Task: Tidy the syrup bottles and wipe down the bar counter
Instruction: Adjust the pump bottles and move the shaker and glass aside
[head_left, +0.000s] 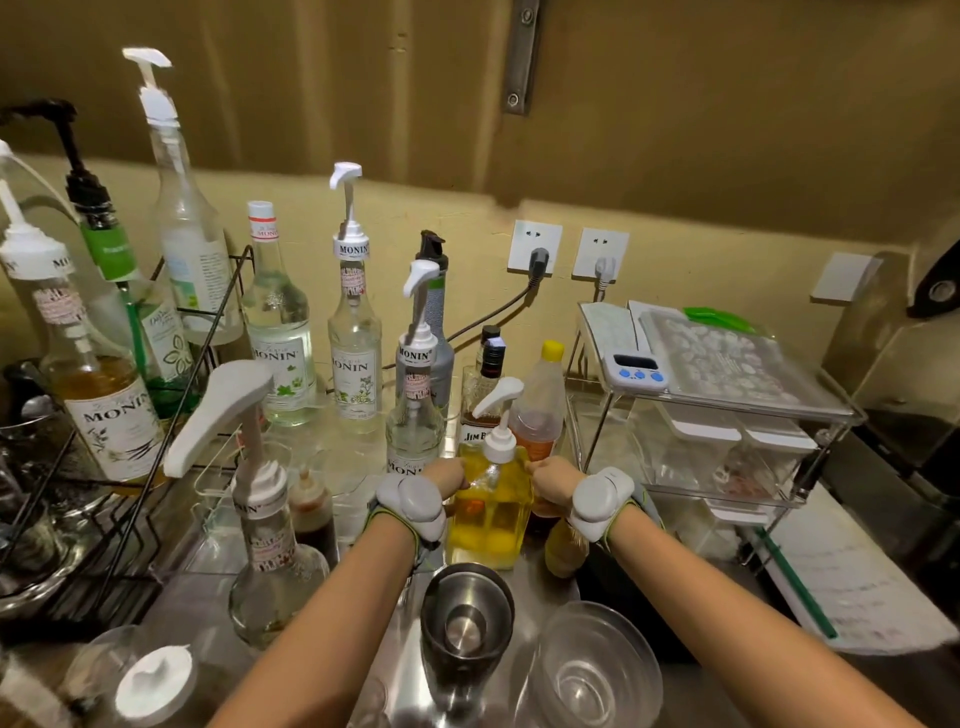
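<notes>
Left hand (441, 480) and right hand (553, 478) clamped on my yellow pump bottle (491, 519); best keep it upright, clear of the shaker (465, 623).

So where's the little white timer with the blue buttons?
The timer sits on the right side of the head view, on top of the clear acrylic shelf, just below the two wall sockets and right of the yellow-capped bottle.
</notes>
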